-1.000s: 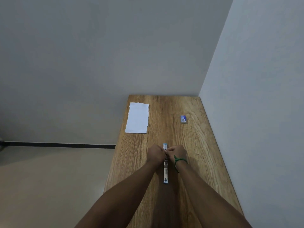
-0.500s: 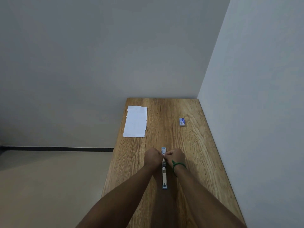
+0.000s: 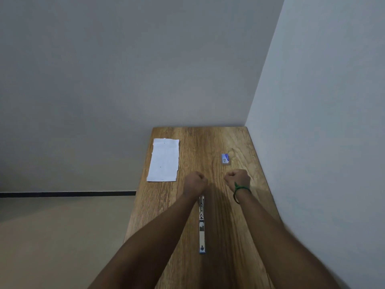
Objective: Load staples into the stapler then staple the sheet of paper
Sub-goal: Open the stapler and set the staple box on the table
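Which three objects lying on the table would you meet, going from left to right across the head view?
sheet of paper → stapler → small blue box

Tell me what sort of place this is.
Probably a bare room corner used as a work desk: a narrow wooden table against plain grey walls, with a sheet of paper, a small staple box and an opened stapler.

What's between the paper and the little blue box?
Only bare table, seen in the head view. The paper and box lie apart.
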